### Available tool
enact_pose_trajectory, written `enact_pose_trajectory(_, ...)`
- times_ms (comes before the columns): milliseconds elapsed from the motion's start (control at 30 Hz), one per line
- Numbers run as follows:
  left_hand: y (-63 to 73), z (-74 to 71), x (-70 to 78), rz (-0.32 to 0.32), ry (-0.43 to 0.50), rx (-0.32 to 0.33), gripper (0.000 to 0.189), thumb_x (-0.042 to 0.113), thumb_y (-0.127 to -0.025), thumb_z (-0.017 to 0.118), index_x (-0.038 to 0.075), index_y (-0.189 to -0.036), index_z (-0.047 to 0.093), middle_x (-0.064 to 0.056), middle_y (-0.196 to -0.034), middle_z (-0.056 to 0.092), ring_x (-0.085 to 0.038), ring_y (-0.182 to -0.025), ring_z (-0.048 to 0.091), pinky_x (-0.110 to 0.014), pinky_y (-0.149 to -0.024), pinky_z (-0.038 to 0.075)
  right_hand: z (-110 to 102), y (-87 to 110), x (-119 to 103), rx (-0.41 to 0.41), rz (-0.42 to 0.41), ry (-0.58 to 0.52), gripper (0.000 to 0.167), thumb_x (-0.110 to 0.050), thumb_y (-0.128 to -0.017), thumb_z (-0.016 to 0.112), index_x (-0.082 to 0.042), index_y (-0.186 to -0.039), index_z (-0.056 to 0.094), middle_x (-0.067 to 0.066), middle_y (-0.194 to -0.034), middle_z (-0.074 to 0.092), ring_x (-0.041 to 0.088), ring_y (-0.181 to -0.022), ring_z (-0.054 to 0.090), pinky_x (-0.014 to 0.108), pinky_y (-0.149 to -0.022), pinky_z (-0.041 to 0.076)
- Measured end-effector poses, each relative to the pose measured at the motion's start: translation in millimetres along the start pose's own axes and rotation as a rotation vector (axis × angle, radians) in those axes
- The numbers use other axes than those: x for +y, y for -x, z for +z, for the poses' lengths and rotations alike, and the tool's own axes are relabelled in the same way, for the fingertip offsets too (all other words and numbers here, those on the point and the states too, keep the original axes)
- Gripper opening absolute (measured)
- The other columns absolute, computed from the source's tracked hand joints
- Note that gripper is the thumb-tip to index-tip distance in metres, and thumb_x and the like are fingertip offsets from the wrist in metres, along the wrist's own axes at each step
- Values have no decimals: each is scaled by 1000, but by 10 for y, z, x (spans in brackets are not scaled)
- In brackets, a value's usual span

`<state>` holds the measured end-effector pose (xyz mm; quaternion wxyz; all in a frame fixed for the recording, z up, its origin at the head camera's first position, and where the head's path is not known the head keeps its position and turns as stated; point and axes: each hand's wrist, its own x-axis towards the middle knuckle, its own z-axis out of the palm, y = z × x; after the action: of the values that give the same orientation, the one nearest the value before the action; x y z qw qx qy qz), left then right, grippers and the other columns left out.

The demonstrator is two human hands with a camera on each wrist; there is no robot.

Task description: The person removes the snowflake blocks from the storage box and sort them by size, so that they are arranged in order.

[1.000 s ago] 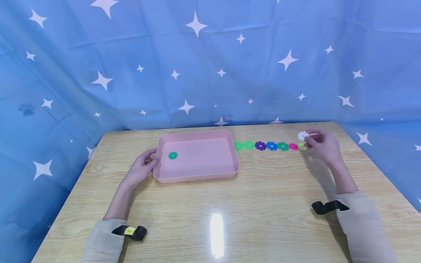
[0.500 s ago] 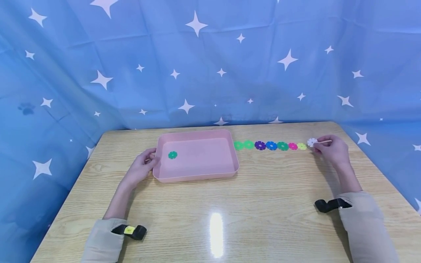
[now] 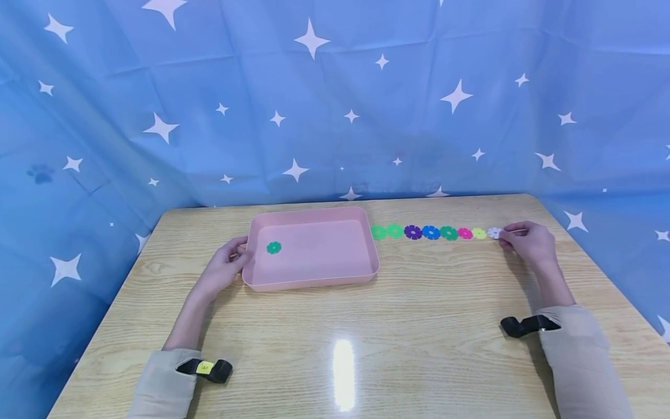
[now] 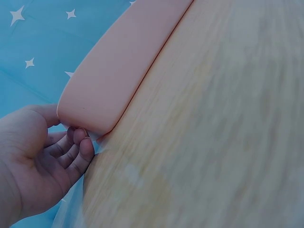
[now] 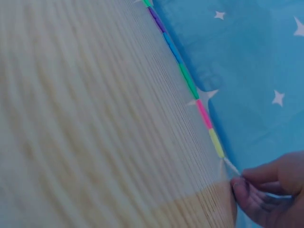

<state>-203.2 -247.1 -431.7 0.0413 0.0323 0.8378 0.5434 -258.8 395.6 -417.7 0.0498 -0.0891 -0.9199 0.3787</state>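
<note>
My left hand (image 3: pixel 222 269) grips the left end of a pink rectangular tray (image 3: pixel 319 253), its thumb over the rim and its other fingers curled against the outer wall. One green flower-shaped disc (image 3: pixel 274 248) lies inside the tray near that end. At the far right, my right hand (image 3: pixel 533 244) pinches a white flower-shaped disc (image 3: pixel 494 233) by its right edge. In the right wrist view the white disc (image 5: pixel 231 166) slants slightly, its far end at the yellow disc (image 5: pixel 216 143).
A row of flower discs runs right from the tray: light green (image 3: pixel 395 231), purple (image 3: pixel 413 232), blue (image 3: pixel 431 232), dark green (image 3: pixel 449 233), pink (image 3: pixel 465 233) and yellow. They lie on a wooden table (image 3: pixel 419 326), with a blue starred curtain (image 3: pixel 335 116) behind.
My right hand has moved right and down with the white disc, from above the yellow disc to the row's right end. The left hand and the tray stay in place.
</note>
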Motion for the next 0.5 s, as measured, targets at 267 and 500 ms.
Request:
enact_pose_trajectory(267, 10, -3, 0, 0, 0, -4, 51, 15, -106, 53, -6, -150, 37, -18, -111, 49, -20, -92, 52, -23, -72, 48, -1, 20, -35, -25, 1, -14, 44, -20, -103, 58, 18, -126, 54, 32, -106, 64, -4, -66, 63, 20, -62, 55)
enact_pose_trajectory(500, 15, -7, 5, 3, -3, -6, 52, 15, -106, 54, -6, -151, 37, -18, -112, 49, -23, -94, 52, -23, -73, 47, -21, 29, -66, -50, -18, -26, 46, -21, -104, 56, 18, -129, 52, 35, -113, 60, -4, -68, 64, 18, -65, 55)
